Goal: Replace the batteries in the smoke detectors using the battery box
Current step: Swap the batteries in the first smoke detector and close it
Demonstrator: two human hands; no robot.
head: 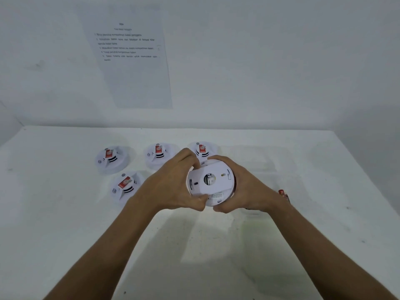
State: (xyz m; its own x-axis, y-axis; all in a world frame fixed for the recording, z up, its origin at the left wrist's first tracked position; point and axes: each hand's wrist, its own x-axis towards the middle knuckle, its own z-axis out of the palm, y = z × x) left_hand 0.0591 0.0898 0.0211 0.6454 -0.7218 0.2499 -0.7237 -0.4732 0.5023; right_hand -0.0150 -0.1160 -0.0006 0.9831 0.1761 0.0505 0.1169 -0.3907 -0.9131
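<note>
Printed sheet on wall, upper left of frame: numbered lines seen, too blurred to be read. Red labels on smoke detectors: nothing legible.

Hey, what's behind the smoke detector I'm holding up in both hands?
Behind the held round white smoke detector, another white detector with a red label sits on the white table; its lower part is covered. The left hand and right hand grip the rim, hiding whatever lies directly behind.

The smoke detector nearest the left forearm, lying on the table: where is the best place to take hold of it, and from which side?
Grip that smoke detector by its round outer rim, from above. It lies flat on the table, so its rim is free while its raised centre looks awkward to hold.
</note>
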